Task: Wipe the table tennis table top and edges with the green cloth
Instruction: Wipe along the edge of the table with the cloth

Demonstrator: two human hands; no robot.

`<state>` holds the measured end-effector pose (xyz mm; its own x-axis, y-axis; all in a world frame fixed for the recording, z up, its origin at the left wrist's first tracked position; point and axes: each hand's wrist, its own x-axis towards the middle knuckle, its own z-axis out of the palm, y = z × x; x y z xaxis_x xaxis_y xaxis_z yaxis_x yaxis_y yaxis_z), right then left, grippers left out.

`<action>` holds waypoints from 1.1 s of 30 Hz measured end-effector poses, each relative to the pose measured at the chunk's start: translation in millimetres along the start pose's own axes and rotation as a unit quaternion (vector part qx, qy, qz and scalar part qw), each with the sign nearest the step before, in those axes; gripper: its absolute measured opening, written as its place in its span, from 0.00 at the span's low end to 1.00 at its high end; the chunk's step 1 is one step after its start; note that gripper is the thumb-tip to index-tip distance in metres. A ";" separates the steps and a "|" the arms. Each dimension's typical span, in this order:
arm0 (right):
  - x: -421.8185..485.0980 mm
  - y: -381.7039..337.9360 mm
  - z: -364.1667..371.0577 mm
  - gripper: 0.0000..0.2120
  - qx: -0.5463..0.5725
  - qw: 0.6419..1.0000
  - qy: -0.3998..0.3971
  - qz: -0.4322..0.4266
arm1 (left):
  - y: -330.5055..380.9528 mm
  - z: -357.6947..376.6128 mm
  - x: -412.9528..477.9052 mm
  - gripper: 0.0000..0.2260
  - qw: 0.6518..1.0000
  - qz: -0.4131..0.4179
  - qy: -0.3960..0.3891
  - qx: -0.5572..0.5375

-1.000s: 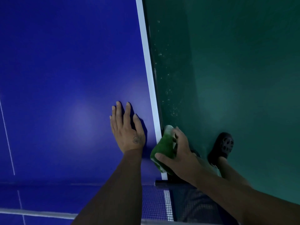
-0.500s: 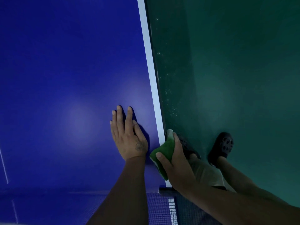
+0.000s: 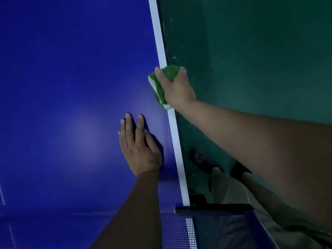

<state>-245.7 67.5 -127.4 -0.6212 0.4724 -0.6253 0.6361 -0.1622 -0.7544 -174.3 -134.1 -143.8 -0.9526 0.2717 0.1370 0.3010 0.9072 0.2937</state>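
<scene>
Since a second ago, the right hand (image 3: 177, 88) has slid the green cloth (image 3: 162, 83) away from the person along the table's right edge, from a spot just ahead of the net to a point well past the fingertips of the resting left hand (image 3: 139, 146). The cloth now sits folded over the white line (image 3: 175, 137) that runs along that edge, part of it on the blue table top (image 3: 71, 87) and part wrapped down over the side. The right hand is closed around the cloth, thumb on the table side and fingers curled over the outer side, with the arm stretched out above the floor.

The left hand lies flat and spread on the blue surface, palm down, close to the right edge and nearer the person than the cloth. It holds nothing and seems to steady the body.

Nearer the person, at the bottom of the view, the net (image 3: 179, 230) and its dark clamp (image 3: 197, 200) meet the same edge. Beyond the edge lies a dark green floor (image 3: 260, 60) with pale specks near the table, and the person's feet in dark shoes (image 3: 201, 157).

Judging from the move, the edge stretch between the net and the cloth has been covered, and a long run of the edge lies ahead, reaching to the top of the view. The wide blue surface to the left shows no sign either way of having been wiped.
</scene>
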 end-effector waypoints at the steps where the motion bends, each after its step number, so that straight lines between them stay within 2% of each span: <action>1: 5.6 -2.1 -1.1 0.37 -0.001 1.000 -0.003 0.001 | -0.7 1.3 0.2 0.20 1.000 -0.001 0.000 -0.002; 6: -59.9 45.8 -1.9 0.32 0.017 0.999 -0.002 -0.031 | -1.5 0.2 0.7 0.21 1.000 0.002 -0.004 -0.002; 10: -151.2 114.8 -11.6 0.40 0.054 0.994 -0.089 0.023 | -3.7 2.9 -0.4 0.21 1.000 0.005 -0.004 0.004; 13: -185.4 139.6 -12.8 0.43 0.084 0.989 -0.108 0.056 | -6.7 4.8 -0.5 0.21 1.000 0.011 0.000 0.004; 16: -170.8 125.9 -1.2 0.43 0.068 0.993 -0.065 0.069 | -4.8 2.2 -0.8 0.21 1.000 0.006 -0.009 -0.003; 19: -127.8 82.3 2.0 0.45 0.028 0.998 -0.027 0.055 | -2.1 0.5 0.4 0.21 1.000 0.005 -0.008 -0.007; 23: -36.7 27.4 -1.6 0.36 0.032 0.999 -0.015 0.003 | -5.1 2.1 -0.3 0.21 1.000 0.006 -0.007 -0.004; 26: -1.3 6.9 0.6 0.41 0.038 0.999 0.000 -0.004 | -3.5 1.8 0.2 0.20 1.000 0.003 -0.001 -0.005; 30: -48.0 31.7 -5.1 0.47 0.063 0.997 -0.013 -0.030 | -3.6 2.4 0.4 0.20 1.000 0.009 0.004 -0.008; 33: -98.8 76.1 -13.8 0.55 0.022 0.997 -0.071 0.007 | -4.6 2.7 0.3 0.19 1.000 0.007 0.005 -0.007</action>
<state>-129.6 20.4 -120.2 -0.6729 0.3437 -0.6550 0.6260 -0.2073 -0.7518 -176.1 -137.3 -147.6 -0.9476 0.2814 0.1514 0.3156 0.8984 0.3054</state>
